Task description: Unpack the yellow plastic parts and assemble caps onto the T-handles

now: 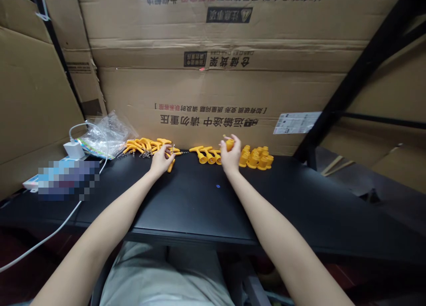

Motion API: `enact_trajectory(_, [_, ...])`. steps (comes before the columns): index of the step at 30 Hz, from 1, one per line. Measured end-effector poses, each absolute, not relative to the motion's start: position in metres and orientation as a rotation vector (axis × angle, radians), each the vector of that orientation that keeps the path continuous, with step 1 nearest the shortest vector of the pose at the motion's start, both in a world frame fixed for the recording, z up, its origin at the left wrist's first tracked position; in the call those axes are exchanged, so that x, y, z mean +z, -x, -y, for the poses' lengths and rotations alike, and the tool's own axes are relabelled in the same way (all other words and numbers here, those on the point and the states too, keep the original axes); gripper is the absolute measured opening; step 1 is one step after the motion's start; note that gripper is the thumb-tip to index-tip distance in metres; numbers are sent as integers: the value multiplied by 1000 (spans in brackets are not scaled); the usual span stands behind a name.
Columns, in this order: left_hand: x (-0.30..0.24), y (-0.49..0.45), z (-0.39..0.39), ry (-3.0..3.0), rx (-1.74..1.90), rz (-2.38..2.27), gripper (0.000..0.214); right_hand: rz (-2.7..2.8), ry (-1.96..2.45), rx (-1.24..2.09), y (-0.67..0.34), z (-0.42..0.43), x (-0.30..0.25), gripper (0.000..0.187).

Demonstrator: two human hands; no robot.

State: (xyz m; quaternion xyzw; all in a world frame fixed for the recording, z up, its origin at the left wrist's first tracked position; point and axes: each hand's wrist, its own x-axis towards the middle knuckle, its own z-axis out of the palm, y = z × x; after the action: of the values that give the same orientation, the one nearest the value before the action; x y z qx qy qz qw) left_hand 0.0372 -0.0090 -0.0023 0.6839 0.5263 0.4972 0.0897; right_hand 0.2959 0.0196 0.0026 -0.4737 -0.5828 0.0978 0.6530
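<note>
Small orange plastic parts lie along the far edge of a black table [199, 208]. My left hand [160, 159] rests palm down with fingers curled over an orange T-shaped part [171, 165], at the right end of a pile of T-shaped parts with chains [146, 146]. My right hand [230, 155] is lifted a little and closed round a small orange piece [229, 143]. A row of orange funnel-like parts [207, 155] lies between my hands. A cluster of short orange caps [258, 158] stands just right of my right hand.
Large cardboard sheets [216, 75] wall off the back and left of the table. A clear plastic bag [106, 135] and a white charger with cable [73, 150] sit at the far left. A black metal frame bar [353, 84] slants up at the right.
</note>
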Motion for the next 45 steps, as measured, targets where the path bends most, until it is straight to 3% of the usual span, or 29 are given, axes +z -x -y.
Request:
enact_trajectory(4, [-11,-34,4,-2247,1058,-1668,6,1410,982,417,-260,-21,-10,42])
enact_trajectory(7, [-14,-31,4,-2359,875,-1697,11,1551,989,496,-248,-18,-16,40])
enact_trajectory(12, [-6,-27,11,-2435,884,-1770,25,1687,1194,612,-252,-14,-17,44])
enact_trajectory(20, [7,-26,19,-2377,714,-2049,28,2135,1281,162,-263,-17,-15,16])
enact_trajectory(24, [9,-25,21,-2391,635,-2077,29,2180,1233,134,-259,-11,-12,17])
enact_trajectory(36, [6,-27,21,-2383,662,-2052,27,2159,1108,131,-256,-3,-9,29])
enact_trajectory(45, [-4,-22,10,-2388,898,-1915,31,2144,1140,64,-256,1,-5,33])
